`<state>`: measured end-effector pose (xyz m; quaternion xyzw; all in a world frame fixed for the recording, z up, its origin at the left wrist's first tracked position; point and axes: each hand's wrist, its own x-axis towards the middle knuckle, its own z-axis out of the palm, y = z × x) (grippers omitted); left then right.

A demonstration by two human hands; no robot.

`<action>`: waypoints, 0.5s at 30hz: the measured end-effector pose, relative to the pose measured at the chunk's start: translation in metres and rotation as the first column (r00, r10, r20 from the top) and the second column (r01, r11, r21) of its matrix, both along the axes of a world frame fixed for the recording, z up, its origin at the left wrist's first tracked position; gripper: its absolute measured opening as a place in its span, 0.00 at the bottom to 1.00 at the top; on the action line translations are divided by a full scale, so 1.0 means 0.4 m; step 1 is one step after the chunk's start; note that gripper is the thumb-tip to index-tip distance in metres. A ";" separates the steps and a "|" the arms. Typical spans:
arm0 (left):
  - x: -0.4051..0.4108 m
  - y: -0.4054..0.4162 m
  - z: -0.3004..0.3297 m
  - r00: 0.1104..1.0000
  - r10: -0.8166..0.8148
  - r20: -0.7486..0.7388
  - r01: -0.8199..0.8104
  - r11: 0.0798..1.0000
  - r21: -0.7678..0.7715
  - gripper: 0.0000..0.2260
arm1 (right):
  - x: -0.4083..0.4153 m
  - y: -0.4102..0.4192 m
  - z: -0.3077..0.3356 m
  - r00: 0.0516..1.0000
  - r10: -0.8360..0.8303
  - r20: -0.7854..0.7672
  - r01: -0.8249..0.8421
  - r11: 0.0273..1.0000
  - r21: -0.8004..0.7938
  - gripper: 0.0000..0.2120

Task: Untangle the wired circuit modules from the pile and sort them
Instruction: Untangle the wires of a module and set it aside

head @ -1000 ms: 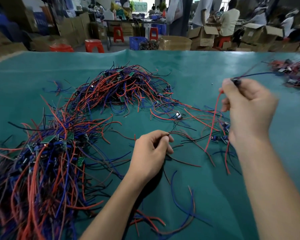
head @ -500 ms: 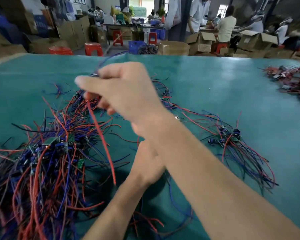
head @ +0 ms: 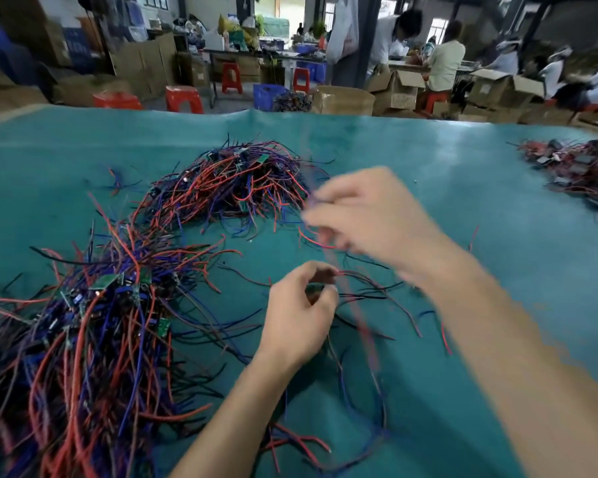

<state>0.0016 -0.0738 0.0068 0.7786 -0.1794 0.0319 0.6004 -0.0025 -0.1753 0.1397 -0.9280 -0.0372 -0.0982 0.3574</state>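
one module half out of the near pile
left hand grip pinches its small board, light and limp-wired; right hand, blurred, grip pinches the red wire, best held at the board.

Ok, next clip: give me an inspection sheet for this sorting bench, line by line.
Surface: teal cloth covers the table.
Job's things: near pile and far pile of red, blue and black wired modules; sorted heap far right.
Clutter: loose wires between the hands.
Hands: left hand pinches a small module; right hand is blurred, gripping a red wire.
Cables: nothing seen besides job wires.
Surroundings: cardboard boxes, red stools, seated workers.
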 end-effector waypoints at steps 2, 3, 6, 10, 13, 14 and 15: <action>-0.001 -0.001 -0.001 1.000 0.016 0.027 -0.015 0.999 -0.035 0.09 | -0.029 -0.165 -0.022 0.973 -0.181 -0.142 0.135 0.949 -0.285 0.10; 0.002 -0.004 -0.004 1.000 0.018 0.020 -0.017 0.999 -0.047 0.08 | -0.044 -0.232 -0.032 0.933 -0.279 -0.228 0.137 0.860 -0.492 0.12; 0.000 -0.005 -0.003 1.000 0.020 0.012 -0.019 0.999 -0.035 0.08 | -0.022 -0.311 -0.063 0.824 -0.478 -0.303 0.155 0.705 -0.692 0.16; 0.001 -0.002 0.002 0.999 0.041 0.027 -0.041 0.999 -0.010 0.08 | 0.106 -0.268 -0.123 0.920 -0.360 -0.155 0.220 0.803 -0.554 0.05; 0.001 0.001 0.003 0.999 0.031 0.026 -0.030 0.999 -0.016 0.08 | 0.185 -0.204 -0.190 0.946 -0.285 -0.157 0.164 0.835 -0.526 0.18; 0.001 0.001 0.003 0.999 0.028 0.020 -0.027 0.999 -0.018 0.09 | 0.203 -0.192 -0.209 0.948 -0.285 -0.143 0.174 0.839 -0.516 0.17; 0.003 0.002 0.002 1.000 0.023 0.008 -0.023 0.999 -0.026 0.09 | 0.217 -0.185 -0.225 0.947 -0.294 -0.129 0.195 0.846 -0.496 0.13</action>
